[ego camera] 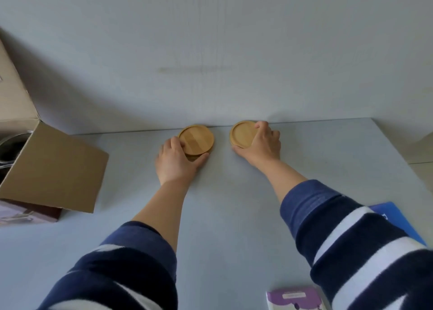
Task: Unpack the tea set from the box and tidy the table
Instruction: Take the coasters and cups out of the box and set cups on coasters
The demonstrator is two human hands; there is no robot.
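Observation:
Two sets of round bamboo coasters lie at the far edge of the grey table (222,216), against the wall. My left hand (177,161) grips a small stack of coasters (198,138) from its near left side, thumb and fingers around the rim. My right hand (261,144) holds a single coaster (242,133) from its right side, fingers over the rim. The open cardboard box (54,167) stands at the left, with dark glassware just visible inside at the left edge of the frame.
A purple-and-white booklet (294,298) lies at the near edge on the right. A blue sheet (396,218) shows under my right sleeve. A dark printed carton (28,213) sits beneath the cardboard flap. The wall rises directly behind the coasters.

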